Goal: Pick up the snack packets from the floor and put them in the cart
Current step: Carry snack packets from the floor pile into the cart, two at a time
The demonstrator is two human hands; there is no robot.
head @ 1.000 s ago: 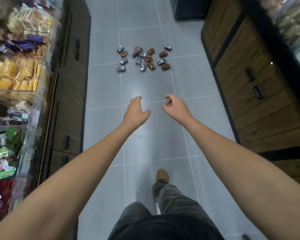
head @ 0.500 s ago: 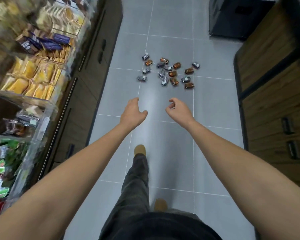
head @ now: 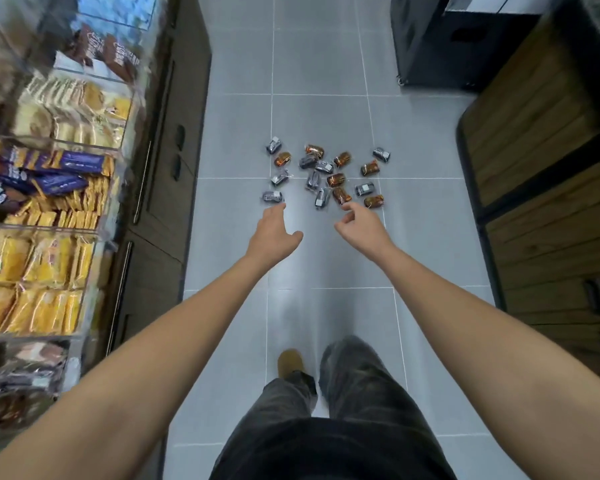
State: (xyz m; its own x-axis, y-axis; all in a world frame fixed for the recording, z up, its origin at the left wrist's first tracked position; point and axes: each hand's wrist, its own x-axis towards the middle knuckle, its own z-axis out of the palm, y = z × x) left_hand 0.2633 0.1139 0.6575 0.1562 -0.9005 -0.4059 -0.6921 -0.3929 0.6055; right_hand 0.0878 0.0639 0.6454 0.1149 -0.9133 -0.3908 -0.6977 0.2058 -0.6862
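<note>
The left hand [head: 274,235] and right hand [head: 361,227] are held out loose, empty. The packets [head: 336,180] are scattered just ahead.

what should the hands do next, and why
Probably lower both and grip the nearest packets: the left hand hovers empty just short of a grey packet, the right hand empty near an orange packet, both packets on the floor.

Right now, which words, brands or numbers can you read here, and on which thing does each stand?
No text can be read.
Purple foil wrappers on the left display rack: pale print, too blurred.
Brown packets at that rack's top: lettering blurred.
Small orange and grey snack packets on the floor: too small.
</note>
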